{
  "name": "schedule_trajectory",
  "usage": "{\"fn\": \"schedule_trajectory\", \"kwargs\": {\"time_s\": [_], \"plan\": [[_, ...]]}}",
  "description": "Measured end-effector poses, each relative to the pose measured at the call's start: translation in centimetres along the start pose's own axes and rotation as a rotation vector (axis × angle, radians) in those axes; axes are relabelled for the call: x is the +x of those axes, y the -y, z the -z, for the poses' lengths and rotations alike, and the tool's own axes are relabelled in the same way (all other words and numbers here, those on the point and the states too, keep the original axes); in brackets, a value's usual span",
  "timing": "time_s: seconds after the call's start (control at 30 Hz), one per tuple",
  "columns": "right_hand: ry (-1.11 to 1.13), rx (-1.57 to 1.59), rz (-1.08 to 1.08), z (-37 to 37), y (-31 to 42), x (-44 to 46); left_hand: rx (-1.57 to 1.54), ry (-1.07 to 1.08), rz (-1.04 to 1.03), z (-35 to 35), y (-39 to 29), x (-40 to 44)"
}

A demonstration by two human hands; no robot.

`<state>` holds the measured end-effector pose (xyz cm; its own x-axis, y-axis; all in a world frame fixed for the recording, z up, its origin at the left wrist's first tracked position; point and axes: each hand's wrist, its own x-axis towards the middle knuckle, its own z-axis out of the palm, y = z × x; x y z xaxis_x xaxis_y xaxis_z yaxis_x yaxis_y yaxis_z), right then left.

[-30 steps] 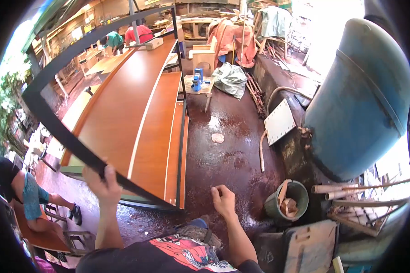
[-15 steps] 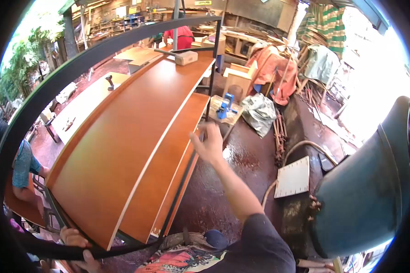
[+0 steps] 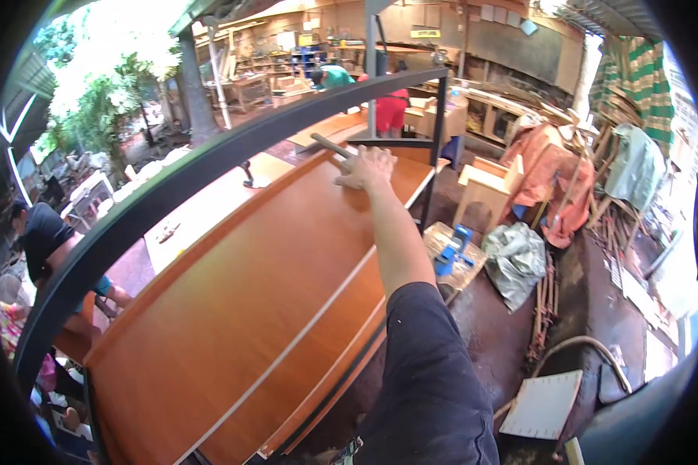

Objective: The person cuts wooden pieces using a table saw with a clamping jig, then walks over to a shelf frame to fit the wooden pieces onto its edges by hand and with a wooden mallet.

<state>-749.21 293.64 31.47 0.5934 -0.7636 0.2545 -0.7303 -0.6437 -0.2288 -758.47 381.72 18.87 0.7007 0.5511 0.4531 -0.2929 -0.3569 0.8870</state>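
My right hand (image 3: 371,168) reaches over the far end of the reddish-brown wooden panel (image 3: 233,310). Its fingers are curled over the head of a wooden mallet (image 3: 332,146), which they mostly hide; the handle sticks out to the left. The mallet rests on the panel, beside the back rail. Around the panel runs a black frame (image 3: 209,159), its long curved-looking bar crossing above from lower left to upper right. A second brown panel (image 3: 349,333) lies below, with a pale edge strip between. My left hand is out of view.
A person in a dark shirt (image 3: 50,240) is at the left. Behind the frame is a person in red shorts (image 3: 390,115). A blue clamp-like tool (image 3: 454,252) sits on a small stand at right, near a silvery sack (image 3: 514,263). A drill (image 3: 250,177) stands on the pale table.
My right hand has moved forward from above the floor to the mallet and closed over its head. The view has shifted, and my left hand, earlier at the frame, has left it.
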Motion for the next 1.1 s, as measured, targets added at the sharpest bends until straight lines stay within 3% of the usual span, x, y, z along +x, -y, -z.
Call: {"fn": "schedule_trajectory", "kwargs": {"time_s": [0.1, 0.13, 0.2, 0.3, 0.4, 0.5, 0.6, 0.63, 0.67, 0.8, 0.9, 0.97, 1.03, 1.1], "plan": [[0.09, -0.16, 0.048, -2.7, -0.9, 4.0, 0.071, -0.071, -0.117, -5.0, -7.9, -4.0], [0.136, -0.253, 0.089, -2.8, -1.2, 4.4, 0.2, -0.198, -0.231, -4.8, -5.1, -3.6], [0.137, -0.229, 0.15, -2.4, -2.2, 5.5, 0.477, -0.34, -0.231, -4.1, -1.7, -3.7], [0.192, -0.186, 0.237, -1.1, -2.8, 5.5, 0.747, -0.346, -0.552, -2.6, 2.2, -2.3], [0.252, -0.215, 0.104, -0.8, -1.9, 5.5, 0.842, -0.4, -0.573, -1.8, 4.1, -1.5], [0.157, -0.081, 0.323, -4.2, -1.1, 9.0, 0.889, -0.432, -0.585, -3.3, 1.7, -2.9], [0.298, 0.308, 0.433, -3.6, -1.1, 9.8, 0.702, -0.488, -0.355, -1.3, 6.1, -0.7], [0.236, 0.249, 0.615, -6.1, -2.4, 12.1, 0.717, -0.468, -0.395, -1.2, 5.8, -0.9], [0.244, 0.213, 0.622, -6.7, -3.8, 12.6, 0.73, -0.452, -0.434, -1.9, 4.3, -1.5], [0.36, 0.129, 0.518, -8.5, -4.7, 13.3, 0.672, -0.471, -0.38, -2.6, 3.5, -1.9], [0.582, 0.019, 0.48, -5.8, -2.7, 10.2, 0.623, -0.482, -0.339, -3.1, 2.7, -2.0], [0.588, -0.168, 0.565, -1.1, -0.1, 5.5, 0.574, -0.46, -0.318, -3.4, 2.4, -2.4], [0.377, -0.416, 0.775, 2.0, 2.0, -0.2, 0.547, -0.433, -0.324, -3.6, 1.6, -2.7], [0.548, -0.469, 0.828, -0.5, 2.6, 0.4, 0.535, -0.409, -0.354, -4.0, 0.3, -3.1]]}}
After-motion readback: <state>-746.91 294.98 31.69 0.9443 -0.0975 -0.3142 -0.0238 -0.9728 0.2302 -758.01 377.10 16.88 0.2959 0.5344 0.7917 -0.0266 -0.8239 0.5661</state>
